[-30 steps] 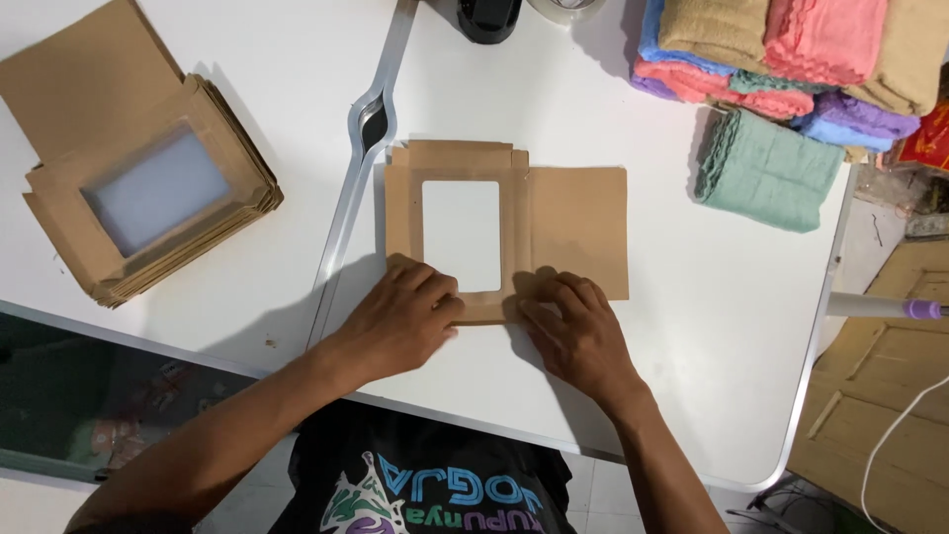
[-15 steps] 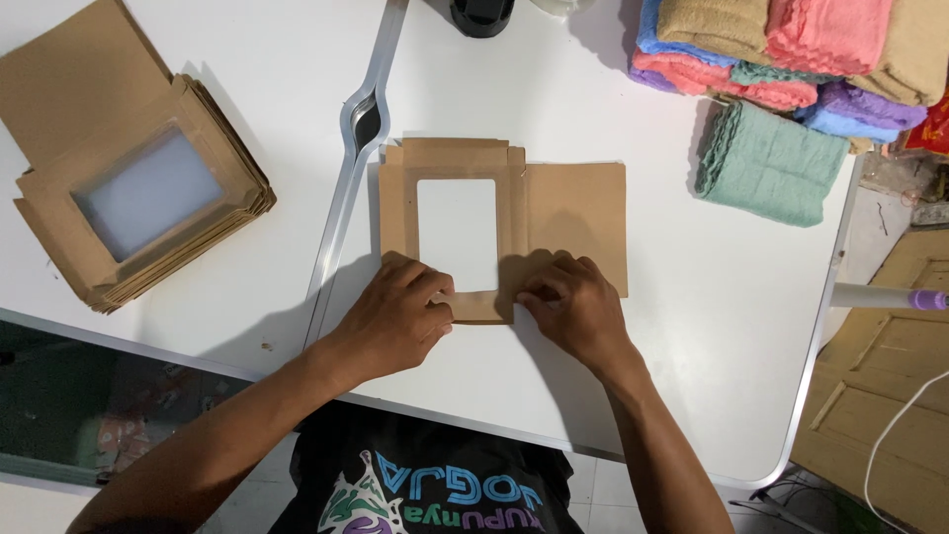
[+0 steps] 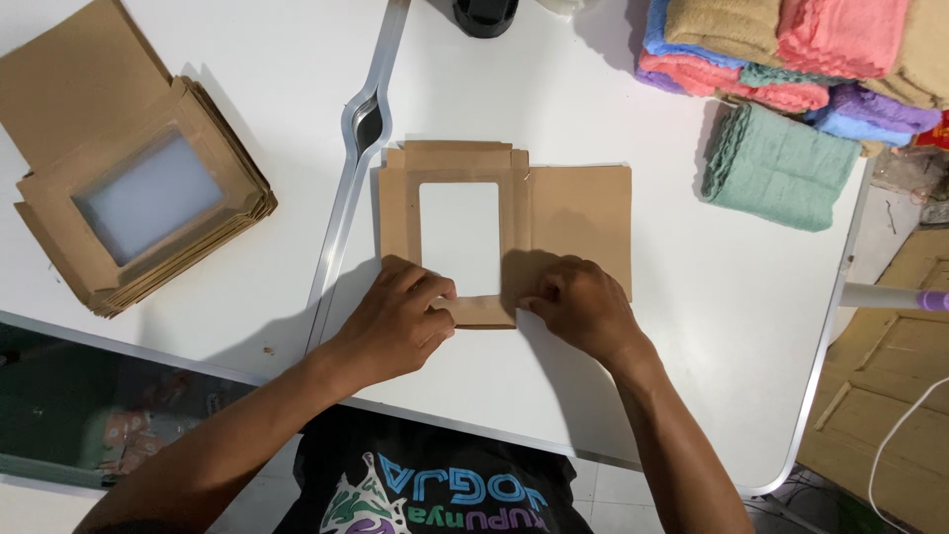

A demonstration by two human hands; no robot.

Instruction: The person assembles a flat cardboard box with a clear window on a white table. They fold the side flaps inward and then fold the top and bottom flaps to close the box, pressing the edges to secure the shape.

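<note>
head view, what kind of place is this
Probably a small packing or craft workshop: a stack of flat window boxes on a white table, a pile of folded cloths, and both hands pressing a flat box.

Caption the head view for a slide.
Both hands, left and right, press the near flap of a flat cardboard window box.

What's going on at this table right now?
A person is pressing both hands onto the near edge of a flat brown cardboard box blank with a rectangular window cut in it. The left hand and the right hand sit on either side of the bottom flap, which looks folded. A stack of similar window boxes lies to the left, and folded coloured cloths are piled at the far right.
</note>
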